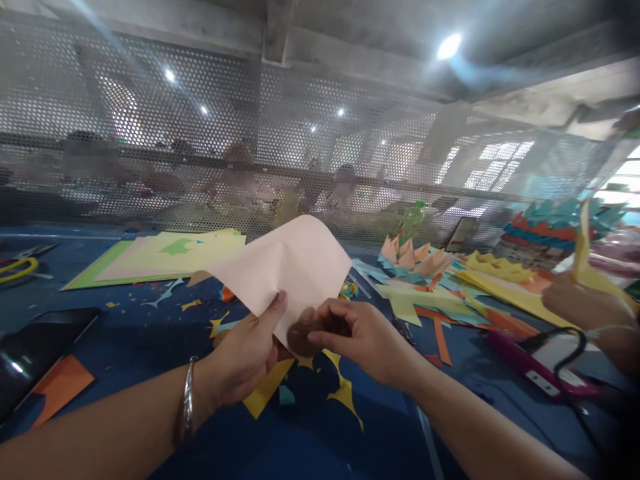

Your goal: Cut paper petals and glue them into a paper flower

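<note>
My left hand [247, 353] pinches the lower edge of a pale pink sheet of paper [290, 267], thumb on top, and holds it lifted above the blue table [150, 333]. My right hand [355, 333] grips the same sheet at its lower right corner, fingers curled and pressed on the paper. The sheet bows upward in the middle. A metal bangle [187, 403] sits on my left wrist. Yellow paper scraps [345, 397] lie on the table right under both hands.
A stack of yellow and green sheets [160, 257] lies at the back left, yellow-handled scissors [20, 267] at far left, an orange piece [60, 387] near left. Folded coloured paper shapes [415, 257] fill the right. Another person's hand [585, 303] holds yellow paper by pink scissors [535, 373]. A perforated metal screen [300, 147] closes the back.
</note>
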